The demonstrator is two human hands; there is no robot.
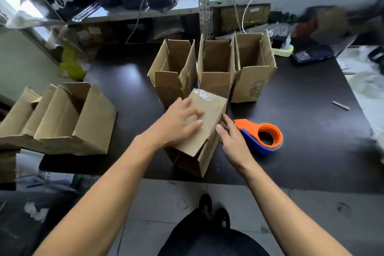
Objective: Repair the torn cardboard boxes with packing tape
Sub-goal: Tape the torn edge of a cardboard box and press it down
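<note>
Your left hand [178,120] presses flat, fingers straight, on the taped face of the box [199,129] at the near table [301,151] edge; clear tape glints at its far end. Your right hand [232,139] touches the box's right side, grip relaxed, holding nothing. The tape dispenser [264,137] lies just beside it. Judged: this box is nearly sealed. Three open boxes [216,68] stand behind and more [62,118] lie at left; whether these are repaired cannot be told.

Daylight from a window [18,0] upper left, blown out, soft sheen on dark table [128,77], wide-angle bowing at edges, motion blur smearing upper right, centre sharp.
</note>
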